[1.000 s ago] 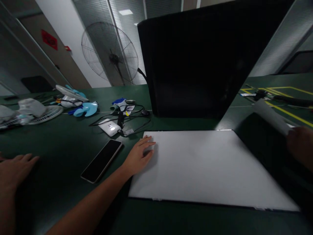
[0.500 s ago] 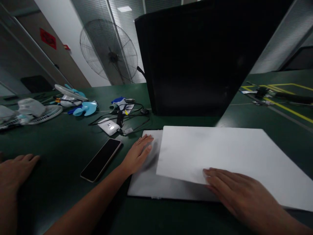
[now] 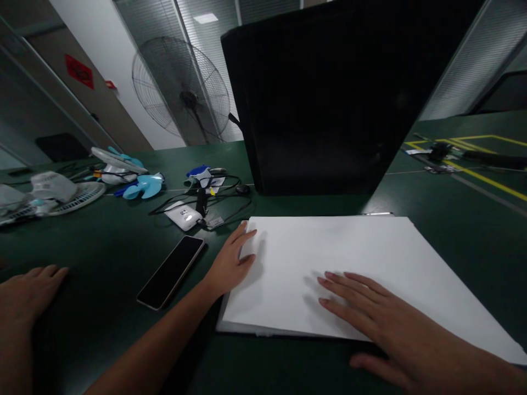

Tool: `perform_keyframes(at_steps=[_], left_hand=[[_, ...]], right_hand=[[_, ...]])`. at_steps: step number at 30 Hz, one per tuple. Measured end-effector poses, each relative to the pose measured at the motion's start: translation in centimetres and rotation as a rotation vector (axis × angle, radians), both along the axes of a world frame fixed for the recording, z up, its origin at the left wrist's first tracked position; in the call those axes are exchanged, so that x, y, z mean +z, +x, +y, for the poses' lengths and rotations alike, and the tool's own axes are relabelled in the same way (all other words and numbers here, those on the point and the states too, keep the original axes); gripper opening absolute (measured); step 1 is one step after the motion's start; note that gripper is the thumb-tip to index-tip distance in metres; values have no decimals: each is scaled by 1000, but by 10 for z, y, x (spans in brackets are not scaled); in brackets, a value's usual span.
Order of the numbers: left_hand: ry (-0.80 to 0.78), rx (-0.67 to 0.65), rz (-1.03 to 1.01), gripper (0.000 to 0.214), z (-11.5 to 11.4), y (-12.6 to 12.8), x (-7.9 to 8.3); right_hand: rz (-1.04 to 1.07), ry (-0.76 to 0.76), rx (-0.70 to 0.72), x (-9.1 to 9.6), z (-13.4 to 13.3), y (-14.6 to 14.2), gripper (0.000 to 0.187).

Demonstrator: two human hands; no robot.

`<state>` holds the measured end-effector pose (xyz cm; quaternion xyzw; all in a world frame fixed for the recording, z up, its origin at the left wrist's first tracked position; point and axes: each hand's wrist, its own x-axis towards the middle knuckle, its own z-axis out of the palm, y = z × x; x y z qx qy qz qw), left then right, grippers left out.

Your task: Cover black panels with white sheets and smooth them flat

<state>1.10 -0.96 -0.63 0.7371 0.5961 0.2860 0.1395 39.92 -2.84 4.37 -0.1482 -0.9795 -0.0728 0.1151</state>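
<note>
A large white sheet (image 3: 296, 247) lies almost flat over a thin, dark-edged white panel (image 3: 239, 328), whose front and left edges show from under it. My left hand (image 3: 231, 262) rests at the sheet's left edge, fingers spread. Over the front part of the sheet, my right hand (image 3: 370, 315) is stretched out with its fingers apart and its thumb off the front edge. Whether the right fingertips touch the sheet I cannot tell. A black-screened phone (image 3: 172, 272) lies left of my left forearm.
Behind the sheet stands a big black panel (image 3: 329, 109). Cables and a white device (image 3: 183, 215) lie to its left, then blue fan blades (image 3: 144, 186) and white fan parts (image 3: 53, 186). Another person's hand (image 3: 35, 288) rests on the green table (image 3: 102, 236) at the left.
The white sheet has shifted left and come down over the panel. My right hand has let go of its front edge and opened above it. My left hand has barely moved.
</note>
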Motion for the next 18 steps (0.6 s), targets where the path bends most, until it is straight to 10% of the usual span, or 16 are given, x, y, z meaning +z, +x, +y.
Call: perform_keyframes(at_steps=[8, 15, 18], left_hand=[[-42, -91, 82, 65, 0, -2, 1], [-57, -92, 120, 68, 1, 0, 6], [-56, -99, 102, 64, 3, -5, 7]], right_hand=[[41, 76, -64, -12, 12, 10, 88], [235, 128, 116, -11, 0, 3, 31], [272, 164, 195, -4, -8, 2, 35]])
